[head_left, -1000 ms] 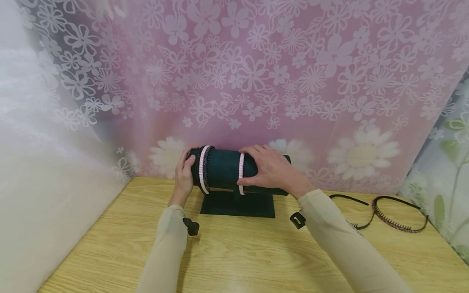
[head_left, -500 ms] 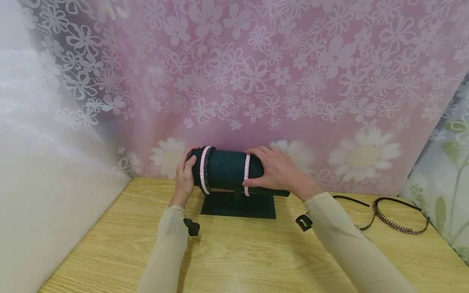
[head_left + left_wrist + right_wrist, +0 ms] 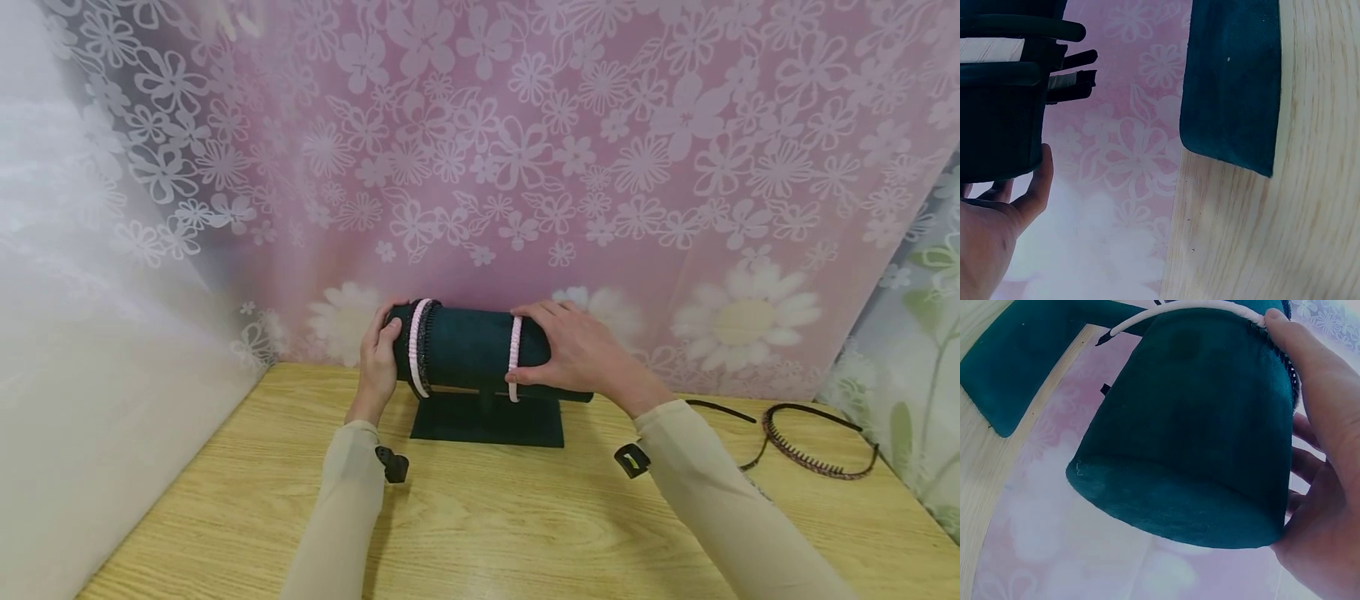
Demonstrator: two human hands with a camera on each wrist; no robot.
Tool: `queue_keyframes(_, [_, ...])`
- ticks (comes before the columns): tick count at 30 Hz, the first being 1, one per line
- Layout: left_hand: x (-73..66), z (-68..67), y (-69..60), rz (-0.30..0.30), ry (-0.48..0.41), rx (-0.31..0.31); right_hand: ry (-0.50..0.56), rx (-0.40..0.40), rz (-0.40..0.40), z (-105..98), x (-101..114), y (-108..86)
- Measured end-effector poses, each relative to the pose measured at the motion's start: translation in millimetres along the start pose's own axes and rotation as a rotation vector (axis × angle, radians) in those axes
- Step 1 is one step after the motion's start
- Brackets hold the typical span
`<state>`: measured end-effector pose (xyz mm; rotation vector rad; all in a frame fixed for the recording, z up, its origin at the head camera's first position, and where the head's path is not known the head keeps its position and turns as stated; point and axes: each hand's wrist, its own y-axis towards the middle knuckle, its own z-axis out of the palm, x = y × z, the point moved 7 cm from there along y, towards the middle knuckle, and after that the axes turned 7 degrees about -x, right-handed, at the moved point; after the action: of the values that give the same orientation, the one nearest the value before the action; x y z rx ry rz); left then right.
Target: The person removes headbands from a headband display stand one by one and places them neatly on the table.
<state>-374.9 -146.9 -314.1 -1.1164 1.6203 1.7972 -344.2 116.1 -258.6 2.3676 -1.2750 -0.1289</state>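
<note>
A dark green velvet roll (image 3: pixel 471 346) lies level on a stand with a flat base (image 3: pixel 487 421). My left hand (image 3: pixel 378 358) grips the roll's left end, beside a white-pink headband (image 3: pixel 414 350) and dark toothed headbands (image 3: pixel 429 333) fitted close together. Toward the right end, my right hand (image 3: pixel 585 354) holds a pleated pink headband (image 3: pixel 515 350) around the roll. Its thumb presses the front of that headband, while the fingers reach over the top and back. In the right wrist view, a dark toothed edge shows under the pink headband (image 3: pixel 1210 305) near the thumb.
Two dark headbands lie on the wooden table at the right: a toothed one (image 3: pixel 817 467) and another (image 3: pixel 723 407) partly hidden by my right sleeve. A pink floral curtain (image 3: pixel 480 167) hangs right behind the stand. A pale wall covering (image 3: pixel 112 333) borders the table's left side.
My right hand has slid the pink headband rightward along the roll, toward its right end. My left hand keeps its grip on the left end, and the stand stays in place.
</note>
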Motion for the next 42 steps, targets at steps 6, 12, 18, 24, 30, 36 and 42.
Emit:
queue_keyframes(6, [-3.0,-0.8,-0.6,0.019,-0.004,-0.012,-0.014,-0.012,0.001,-3,-2,-3.8])
queue_keyframes(12, [-4.5,-0.3,-0.8,0.029,-0.001,-0.013,-0.021,-0.020,0.005,-4,-6,-8.3])
queue_keyframes(18, [-3.3,0.1,-0.5,0.012,-0.002,0.003,-0.032,-0.022,0.004,-6,-10,-12.3])
queue_keyframes(24, [-3.4,-0.4,-2.1,0.006,0.022,-0.004,-0.043,-0.027,-0.006,-8,-13,-17.7])
queue_keyframes(30, [-0.2,0.3,-2.5,0.000,0.021,0.001,-0.026,-0.035,0.004,-9,-19,-23.0])
queue_keyframes(36, [1.3,0.5,-1.8,-0.001,0.000,0.006,-0.008,-0.028,0.019,-10,-23,-27.0])
queue_keyframes(42, [0.1,-0.2,-1.4,-0.002,0.009,0.003,0.009,-0.032,0.026,-11,-26,-31.1])
